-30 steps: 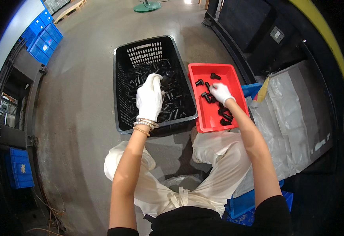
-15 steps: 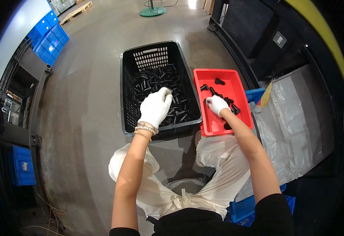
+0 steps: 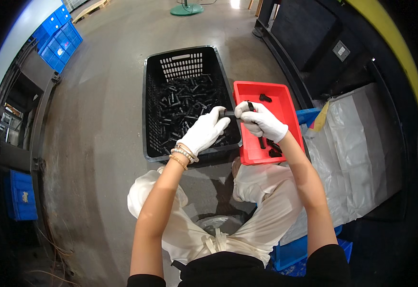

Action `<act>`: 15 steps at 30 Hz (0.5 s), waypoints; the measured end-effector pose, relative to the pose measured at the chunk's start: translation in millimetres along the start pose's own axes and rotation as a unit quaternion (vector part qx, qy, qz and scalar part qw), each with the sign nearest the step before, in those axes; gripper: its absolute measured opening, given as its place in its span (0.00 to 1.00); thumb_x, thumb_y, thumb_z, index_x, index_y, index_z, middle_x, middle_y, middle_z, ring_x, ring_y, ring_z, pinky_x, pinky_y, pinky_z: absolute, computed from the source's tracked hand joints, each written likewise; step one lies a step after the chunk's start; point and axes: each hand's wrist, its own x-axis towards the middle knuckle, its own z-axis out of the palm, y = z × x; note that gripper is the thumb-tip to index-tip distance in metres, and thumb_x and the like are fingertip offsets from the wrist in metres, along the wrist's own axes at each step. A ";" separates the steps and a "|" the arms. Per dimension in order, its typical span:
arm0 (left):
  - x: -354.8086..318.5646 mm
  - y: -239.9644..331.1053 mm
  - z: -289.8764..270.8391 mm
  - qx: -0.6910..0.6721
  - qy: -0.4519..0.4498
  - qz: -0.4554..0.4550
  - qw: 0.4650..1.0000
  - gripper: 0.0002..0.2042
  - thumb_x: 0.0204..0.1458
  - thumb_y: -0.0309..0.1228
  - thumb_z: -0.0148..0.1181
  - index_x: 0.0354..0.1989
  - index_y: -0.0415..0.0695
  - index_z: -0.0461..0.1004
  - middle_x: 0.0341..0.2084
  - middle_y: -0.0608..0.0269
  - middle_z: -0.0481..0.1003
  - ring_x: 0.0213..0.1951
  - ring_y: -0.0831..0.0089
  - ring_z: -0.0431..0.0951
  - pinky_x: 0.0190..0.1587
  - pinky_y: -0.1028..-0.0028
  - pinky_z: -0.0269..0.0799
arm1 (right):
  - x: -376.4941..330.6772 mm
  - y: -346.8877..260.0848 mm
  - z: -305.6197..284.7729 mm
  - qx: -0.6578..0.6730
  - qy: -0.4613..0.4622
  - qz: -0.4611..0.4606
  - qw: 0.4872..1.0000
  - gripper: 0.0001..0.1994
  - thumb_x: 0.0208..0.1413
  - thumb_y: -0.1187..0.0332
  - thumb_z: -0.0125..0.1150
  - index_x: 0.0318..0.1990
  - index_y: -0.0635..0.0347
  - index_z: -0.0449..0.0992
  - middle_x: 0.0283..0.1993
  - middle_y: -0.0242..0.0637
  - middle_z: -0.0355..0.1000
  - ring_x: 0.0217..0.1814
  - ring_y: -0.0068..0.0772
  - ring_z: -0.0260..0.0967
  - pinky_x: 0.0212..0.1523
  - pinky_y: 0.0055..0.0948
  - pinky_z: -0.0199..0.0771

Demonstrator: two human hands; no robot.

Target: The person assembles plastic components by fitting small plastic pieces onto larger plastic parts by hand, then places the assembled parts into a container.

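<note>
The person's left white-gloved hand [image 3: 204, 131] and right white-gloved hand [image 3: 265, 123] both grip a black, cylindrical, bolt-like metal piece [image 3: 230, 114] over the left rim of the red rectangular plastic tray [image 3: 284, 115], fingers hiding its ends. The right hand screens part of the tray's loose black bolts [image 3: 265, 98] — whether the dark piece by its knuckles is held cannot be told. Left of the tray stands a black perforated plastic basket [image 3: 182, 67] heaped with bolts; to its right, a greyish plastic sheet [image 3: 357, 143].

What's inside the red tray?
In the red tray, one black bolt lies toward the far end and more black bolts toward the near end. The right hand covers the middle, so whatever lies beneath it can't be seen.
</note>
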 end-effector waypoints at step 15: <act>8.7 -7.5 14.6 -0.129 0.106 -0.029 0.986 0.11 0.57 0.36 0.43 0.35 0.41 0.64 0.23 0.51 0.72 0.25 0.59 0.76 0.32 0.65 0.70 | 3.5 3.7 9.3 -0.224 -0.017 -0.111 0.968 0.06 0.53 0.71 0.48 0.36 0.58 0.71 0.19 0.21 0.60 0.13 0.09 0.48 0.13 0.13 0.47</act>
